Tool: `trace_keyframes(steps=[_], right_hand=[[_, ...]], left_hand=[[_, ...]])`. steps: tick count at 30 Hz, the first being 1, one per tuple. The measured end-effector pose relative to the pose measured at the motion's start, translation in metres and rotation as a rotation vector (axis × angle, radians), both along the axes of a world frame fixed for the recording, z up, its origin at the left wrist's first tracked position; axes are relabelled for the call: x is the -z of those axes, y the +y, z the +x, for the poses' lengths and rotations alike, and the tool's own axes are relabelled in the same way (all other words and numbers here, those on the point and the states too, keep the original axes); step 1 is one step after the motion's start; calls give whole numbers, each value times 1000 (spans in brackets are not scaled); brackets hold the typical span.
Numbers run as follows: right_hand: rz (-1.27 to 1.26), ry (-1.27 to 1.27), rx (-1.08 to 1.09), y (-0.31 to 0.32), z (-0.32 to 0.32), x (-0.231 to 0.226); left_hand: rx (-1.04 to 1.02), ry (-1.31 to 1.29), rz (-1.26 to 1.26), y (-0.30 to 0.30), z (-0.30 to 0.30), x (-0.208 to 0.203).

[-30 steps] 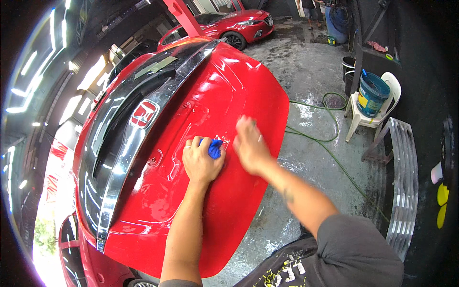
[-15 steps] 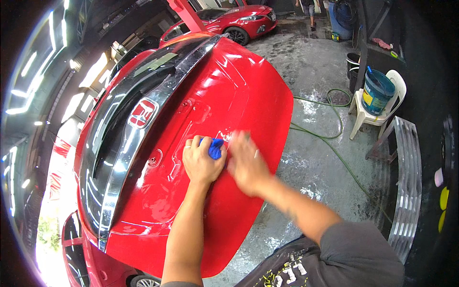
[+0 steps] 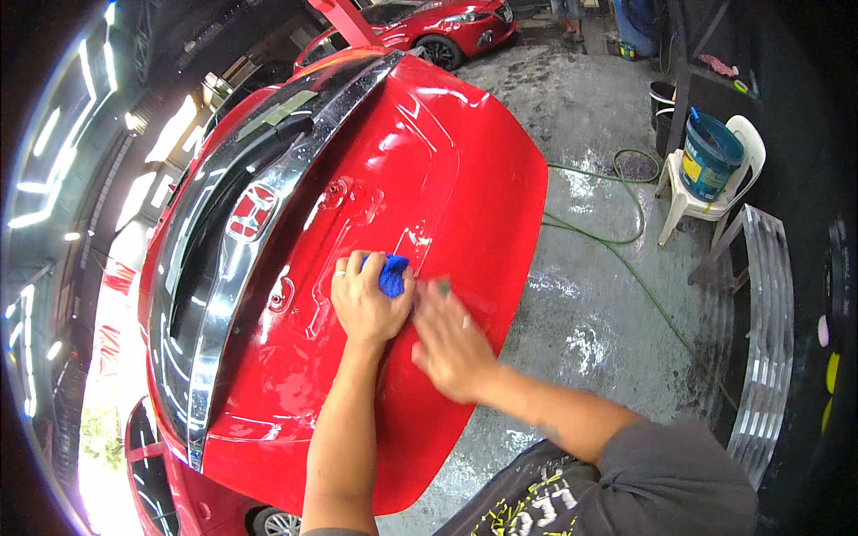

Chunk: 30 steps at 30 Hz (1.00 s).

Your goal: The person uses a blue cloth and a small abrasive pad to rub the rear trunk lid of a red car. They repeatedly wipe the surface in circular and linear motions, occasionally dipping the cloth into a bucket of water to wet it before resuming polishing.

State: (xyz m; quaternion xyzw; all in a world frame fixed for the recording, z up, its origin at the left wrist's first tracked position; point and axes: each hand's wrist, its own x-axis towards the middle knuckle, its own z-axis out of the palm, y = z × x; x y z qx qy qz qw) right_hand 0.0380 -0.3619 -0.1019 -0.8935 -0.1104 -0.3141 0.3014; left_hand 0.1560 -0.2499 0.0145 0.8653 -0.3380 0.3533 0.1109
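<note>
A glossy red car tailgate lies tilted below me, wet-looking in places, with a chrome strip and an emblem toward its glass. My left hand rests on the panel, fingers closed round a bunched blue cloth. Just to its right, my right hand lies on the red paint, slightly smeared by motion. A small dull-green piece shows at its fingertips; its kind is too blurred to tell. What lies under the right palm is hidden.
A green hose winds across the wet grey floor. At right, a white plastic chair carries a blue-green bucket, near a ribbed metal stand. Another red car is parked at the back; a person's legs show there.
My right hand has shifted slightly down and its fingers look less smeared. The left hand still grips the blue cloth in nearly the same place. The view has tilted a little.
</note>
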Motion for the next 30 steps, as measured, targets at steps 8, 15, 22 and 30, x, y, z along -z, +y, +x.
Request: trace_keyframes(steps=[8, 15, 22, 30], right_hand=[[312, 45, 263, -181, 147, -6], [97, 67, -98, -25, -31, 45], [377, 216, 363, -184, 116, 31], [-106, 309, 29, -34, -83, 71]], left_hand=[[47, -11, -9, -18, -2, -8], [-1, 22, -1, -4, -5, -3], [30, 0, 39, -26, -3, -7], [19, 23, 51, -20, 2, -7]])
